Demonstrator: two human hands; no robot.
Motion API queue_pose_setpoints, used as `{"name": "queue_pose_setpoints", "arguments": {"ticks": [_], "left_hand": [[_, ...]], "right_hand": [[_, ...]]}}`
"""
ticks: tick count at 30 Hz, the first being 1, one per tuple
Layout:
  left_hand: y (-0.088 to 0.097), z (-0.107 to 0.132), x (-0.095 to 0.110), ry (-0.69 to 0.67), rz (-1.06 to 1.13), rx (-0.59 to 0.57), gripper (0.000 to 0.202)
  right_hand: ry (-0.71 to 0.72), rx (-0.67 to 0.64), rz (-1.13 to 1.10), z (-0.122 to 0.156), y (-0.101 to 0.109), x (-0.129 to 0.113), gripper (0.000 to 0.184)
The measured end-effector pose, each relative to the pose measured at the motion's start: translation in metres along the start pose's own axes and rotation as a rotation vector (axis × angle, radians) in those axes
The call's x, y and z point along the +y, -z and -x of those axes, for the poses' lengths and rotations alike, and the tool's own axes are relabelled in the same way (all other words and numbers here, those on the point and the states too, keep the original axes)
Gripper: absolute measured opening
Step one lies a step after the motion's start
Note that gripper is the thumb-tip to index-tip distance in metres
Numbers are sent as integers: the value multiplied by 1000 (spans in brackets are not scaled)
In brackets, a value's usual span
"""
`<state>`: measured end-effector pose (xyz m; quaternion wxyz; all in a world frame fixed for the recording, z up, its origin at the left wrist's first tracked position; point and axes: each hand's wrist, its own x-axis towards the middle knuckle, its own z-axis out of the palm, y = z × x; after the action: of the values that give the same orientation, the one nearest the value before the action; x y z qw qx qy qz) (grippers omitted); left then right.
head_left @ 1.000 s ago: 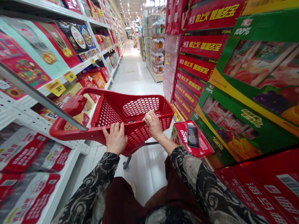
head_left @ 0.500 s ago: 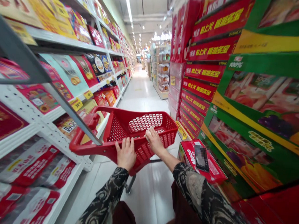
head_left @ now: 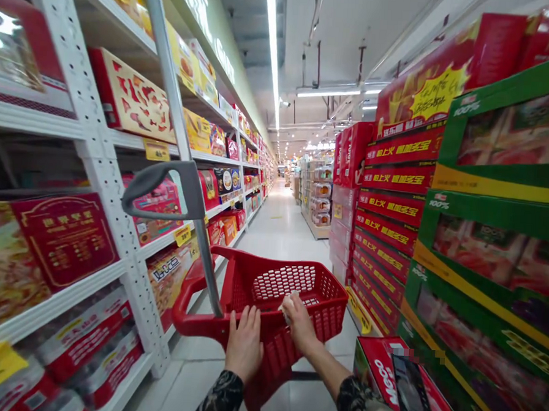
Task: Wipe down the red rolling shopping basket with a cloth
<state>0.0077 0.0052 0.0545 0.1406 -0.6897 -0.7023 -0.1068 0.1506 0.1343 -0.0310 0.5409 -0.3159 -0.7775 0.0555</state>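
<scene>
A red plastic shopping cart point(head_left: 290, 347) with a perforated basket stands in the aisle in front of me. A grey metal pole with a grey loop handle point(head_left: 165, 190) rises at its left end. My left hand point(head_left: 245, 344) rests on the near side of the basket, its fingers stretched out up to the rim. Farther right, my right hand point(head_left: 299, 322) is closed at the near rim around a crumpled white tissue point(head_left: 286, 307), which is mostly hidden by the fingers.
White shelves point(head_left: 97, 159) of packaged goods line the left. Stacked red drink cartons point(head_left: 389, 202) and green fruit-drink boxes point(head_left: 485, 222) form a wall at right. A phone point(head_left: 412, 390) lies on a low red box point(head_left: 386, 364). The tiled aisle point(head_left: 280, 224) runs ahead.
My view has tilted up, so the cart and hands sit lower and more to the right. The right hand, with the tissue, stays at the near rim; the left hand remains on the basket side.
</scene>
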Motion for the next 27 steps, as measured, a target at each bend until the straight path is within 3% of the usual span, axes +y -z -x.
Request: {"name": "queue_pose_setpoints", "arguments": {"ticks": [4, 7, 10, 11, 13, 16, 20, 24, 27], "left_hand": [[4, 9, -4, -89, 94, 42, 59], [19, 23, -23, -121, 131, 218, 52], [35, 37, -50, 67, 76, 479, 50], [39, 40, -58, 153, 53, 518, 52], [45, 45, -70, 237, 11, 471, 55], [50, 50, -75, 190, -17, 293, 52], [52, 57, -66, 176, -21, 270, 53], [52, 67, -66, 128, 4, 278, 59], [50, 74, -70, 86, 14, 307, 65]], "right_hand": [[-9, -168, -178, 0, -17, -43, 39], [-37, -172, -215, 4, -11, -44, 38], [-101, -110, -164, 8, 0, -31, 37], [-116, -89, -155, 8, 1, -30, 36], [-116, -65, -151, 6, -3, -39, 36], [-40, -56, -173, 1, -19, -78, 36], [76, -27, -191, -2, -36, -137, 40], [245, -11, -221, -19, -22, -178, 48], [374, 107, -223, -60, 1, -204, 52]]}}
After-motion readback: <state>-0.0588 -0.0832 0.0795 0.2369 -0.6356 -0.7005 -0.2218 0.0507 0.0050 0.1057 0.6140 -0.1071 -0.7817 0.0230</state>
